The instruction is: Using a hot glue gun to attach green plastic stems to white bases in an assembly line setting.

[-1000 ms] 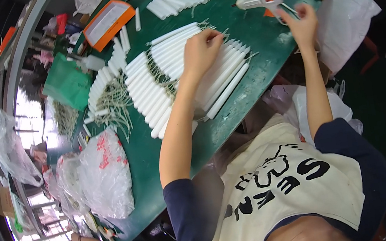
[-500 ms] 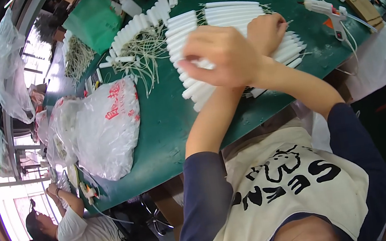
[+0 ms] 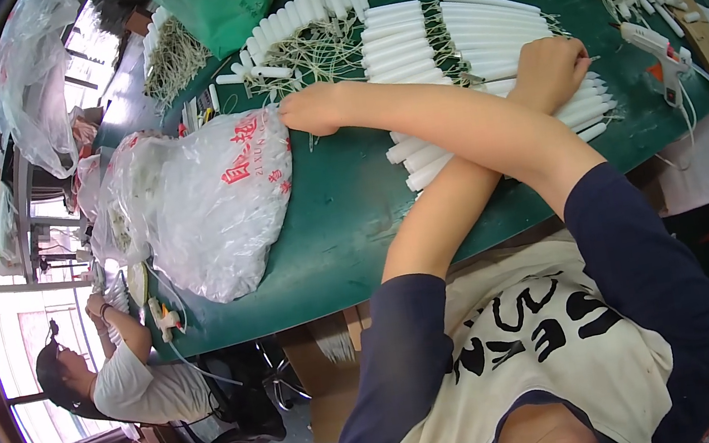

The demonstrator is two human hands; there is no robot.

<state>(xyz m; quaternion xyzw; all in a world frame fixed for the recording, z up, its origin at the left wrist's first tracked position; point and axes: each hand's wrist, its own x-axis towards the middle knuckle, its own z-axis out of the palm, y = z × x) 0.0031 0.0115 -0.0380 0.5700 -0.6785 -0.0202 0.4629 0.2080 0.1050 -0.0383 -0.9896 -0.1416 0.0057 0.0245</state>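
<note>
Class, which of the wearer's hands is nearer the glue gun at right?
Left: the left hand is over white sticks, left of the glue gun; the right hand is farther left.

Sticks (image 3: 491,29) left of glue gun (image 3: 656,53)

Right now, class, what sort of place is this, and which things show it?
Probably a hand-assembly workshop: rows of slim white cylindrical sticks lie on a green table, with a white pistol-shaped glue gun nearby.
</note>
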